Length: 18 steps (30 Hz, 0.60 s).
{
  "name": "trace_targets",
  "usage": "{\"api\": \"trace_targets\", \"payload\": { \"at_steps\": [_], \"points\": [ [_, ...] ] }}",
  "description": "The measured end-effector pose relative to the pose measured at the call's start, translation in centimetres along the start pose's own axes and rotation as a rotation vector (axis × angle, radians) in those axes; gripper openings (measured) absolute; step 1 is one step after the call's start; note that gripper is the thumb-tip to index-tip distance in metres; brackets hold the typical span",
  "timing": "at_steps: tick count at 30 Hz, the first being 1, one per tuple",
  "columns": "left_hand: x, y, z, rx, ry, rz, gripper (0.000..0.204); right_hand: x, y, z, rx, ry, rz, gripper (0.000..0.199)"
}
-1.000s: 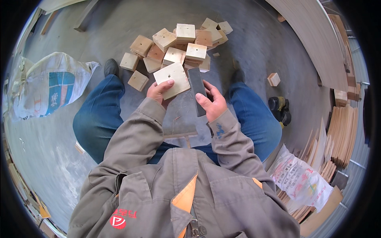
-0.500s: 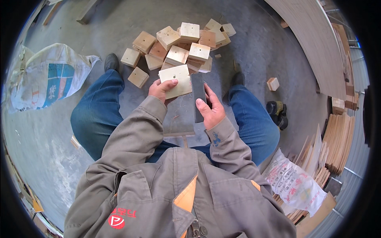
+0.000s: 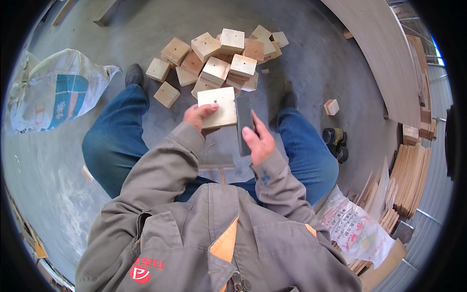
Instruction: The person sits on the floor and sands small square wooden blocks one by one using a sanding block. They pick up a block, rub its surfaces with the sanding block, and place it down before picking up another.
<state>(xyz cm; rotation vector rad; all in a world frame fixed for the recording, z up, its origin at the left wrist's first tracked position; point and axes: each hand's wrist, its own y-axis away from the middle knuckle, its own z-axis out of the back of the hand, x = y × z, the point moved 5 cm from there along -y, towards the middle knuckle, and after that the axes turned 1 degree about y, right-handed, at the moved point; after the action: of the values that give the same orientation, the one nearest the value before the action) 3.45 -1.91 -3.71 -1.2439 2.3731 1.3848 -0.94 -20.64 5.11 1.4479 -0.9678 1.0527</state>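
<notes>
My left hand [image 3: 198, 117] grips a pale square wooden block [image 3: 224, 108] by its left side, thumb on top near a small dark hole. Its fingers are mostly hidden underneath. In my right hand [image 3: 261, 141] is a dark grey, flat, oblong sanding block [image 3: 243, 121], held upright between thumb and fingers. Its face lies along the wooden block's right edge, touching or very close to it. Just beyond my hands, a heap of similar wooden blocks [image 3: 215, 69] lies on the concrete floor, several with a hole in the top.
Left of my leg lies a white and blue woven sack [image 3: 73, 92]. A lone wooden block [image 3: 331, 107] and a yellow-black power tool [image 3: 334, 138] are right of my right leg. Farther right are a large wooden panel [image 3: 384, 58], stacked thin slats [image 3: 408, 180] and a white printed bag [image 3: 357, 226].
The wooden block has come slightly toward me and to the right, and its top now faces more squarely up. The sanding block has shifted a little toward me beside it.
</notes>
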Motion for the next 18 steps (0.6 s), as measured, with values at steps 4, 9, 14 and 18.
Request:
{"api": "trace_targets", "payload": {
  "at_steps": [4,9,14,18],
  "points": [
    [0.5,0.0,0.0,-0.019,0.017,0.036,0.061,0.3,0.9,0.0,-0.014,0.010,-0.027,0.066],
    [0.4,2.5,-3.4,0.109,-0.071,0.033,0.065,1.3,-6.3,1.7,-0.075,-0.099,0.020,0.064],
    [0.4,1.6,-2.5,0.134,0.054,0.009,0.067,0.6,-4.7,1.4,-0.086,0.108,0.034,0.065],
    [-1.2,1.1,-0.8,0.036,0.104,0.005,0.067,-0.8,2.3,0.2,-0.048,0.205,0.067,0.069]
  ]
}}
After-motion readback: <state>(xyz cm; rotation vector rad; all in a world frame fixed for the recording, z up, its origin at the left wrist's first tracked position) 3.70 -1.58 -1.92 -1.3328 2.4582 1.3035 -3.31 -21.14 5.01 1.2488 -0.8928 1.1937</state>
